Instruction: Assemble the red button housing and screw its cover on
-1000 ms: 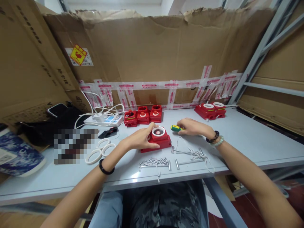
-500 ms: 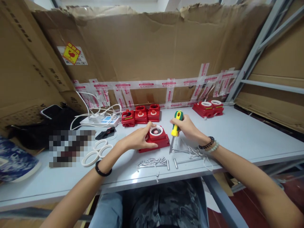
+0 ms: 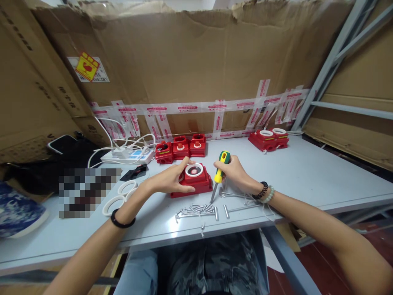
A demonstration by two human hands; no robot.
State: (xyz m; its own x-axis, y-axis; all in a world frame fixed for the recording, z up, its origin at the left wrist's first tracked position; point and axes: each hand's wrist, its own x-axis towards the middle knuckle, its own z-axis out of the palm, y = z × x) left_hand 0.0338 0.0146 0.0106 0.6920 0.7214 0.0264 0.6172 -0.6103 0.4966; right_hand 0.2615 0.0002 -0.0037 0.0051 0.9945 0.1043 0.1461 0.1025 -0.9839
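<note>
My left hand (image 3: 168,180) grips the left side of a red box (image 3: 196,183) with a white ring on top, at the middle of the grey table (image 3: 307,180). My right hand (image 3: 235,172) is closed round a yellow and green screwdriver (image 3: 220,170), held nearly upright. Its tip points down at a pile of screws (image 3: 196,209) just in front of the red box.
Three red boxes (image 3: 180,148) stand in a row behind, two more (image 3: 270,139) at the back right. White rings (image 3: 118,196) lie to the left, beside a power strip (image 3: 129,155) with white cables. Cardboard walls surround the table. Metal pins (image 3: 242,207) lie right of the screws.
My right hand picked the screwdriver up off the table, turned it upright and brought its tip down toward the screws. My left hand stayed on the red box.
</note>
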